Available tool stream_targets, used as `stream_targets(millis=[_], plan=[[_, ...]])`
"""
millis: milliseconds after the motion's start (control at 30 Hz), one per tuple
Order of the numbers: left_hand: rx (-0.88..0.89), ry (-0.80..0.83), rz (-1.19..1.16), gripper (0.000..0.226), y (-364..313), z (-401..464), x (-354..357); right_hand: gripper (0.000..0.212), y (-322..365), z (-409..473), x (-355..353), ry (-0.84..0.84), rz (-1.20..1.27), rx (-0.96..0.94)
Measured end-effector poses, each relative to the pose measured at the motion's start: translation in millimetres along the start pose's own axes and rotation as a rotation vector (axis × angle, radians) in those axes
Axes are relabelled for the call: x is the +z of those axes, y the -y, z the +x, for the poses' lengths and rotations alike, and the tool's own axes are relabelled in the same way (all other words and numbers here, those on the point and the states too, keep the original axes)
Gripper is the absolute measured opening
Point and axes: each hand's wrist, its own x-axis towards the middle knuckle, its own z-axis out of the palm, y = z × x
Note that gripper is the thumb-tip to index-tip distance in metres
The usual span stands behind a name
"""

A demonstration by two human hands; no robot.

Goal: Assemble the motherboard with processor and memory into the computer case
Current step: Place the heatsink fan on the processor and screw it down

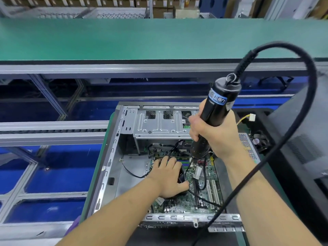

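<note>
The computer case [113, 166] lies open on its side on the worktop [92, 197], with the green motherboard [195, 197] seated flat in its right half. The left hand [168, 180] rests palm down on the board, its fingers [164, 161] spread narrowly over a dark block that it mostly hides. Just right of it, the right hand [213, 132] has its fingers wrapped firmly around a black electric screwdriver [218, 107], held tilted with its thin bit [189, 165] pointing down at the board beside the left hand. A thick black cable [308, 96] loops from the tool's top. Farther off runs a green conveyor belt [124, 38].
</note>
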Motion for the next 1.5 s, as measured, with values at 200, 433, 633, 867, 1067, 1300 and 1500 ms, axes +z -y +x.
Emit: stream_targets(millis=[200,433,633,867,1067,1300,1500], plan=[[-0.041,-0.009,0.096,0.081,-8.9,1.6,0.8,0.019,-9.2,5.0,11.4,0.087,-0.013,0.005],[-0.026,0.012,0.093,0.082,-8.6,4.7,2.2,0.017,-18.5,12.7,-1.4,0.062,0.084,0.042],[-0.037,0.061,0.05,0.084,-7.2,5.6,1.9,0.019,-18.7,22.1,0.6,0.078,0.084,0.057],[-0.028,0.059,0.046,0.084,-5.9,7.0,3.3,0.018,-21.7,18.9,-3.1,0.069,0.133,0.073],[-0.027,0.039,0.05,0.083,-6.0,4.2,1.3,0.021,-16.3,15.3,-5.2,0.117,0.18,0.057],[-0.013,-0.007,0.082,0.079,-6.1,-0.9,-1.7,0.02,-10.0,6.8,-3.3,0.179,0.19,0.055],[-0.024,-0.016,0.107,0.079,-9.3,-1.6,-0.3,0.02,-8.7,3.7,-1.5,0.181,0.157,0.062]])
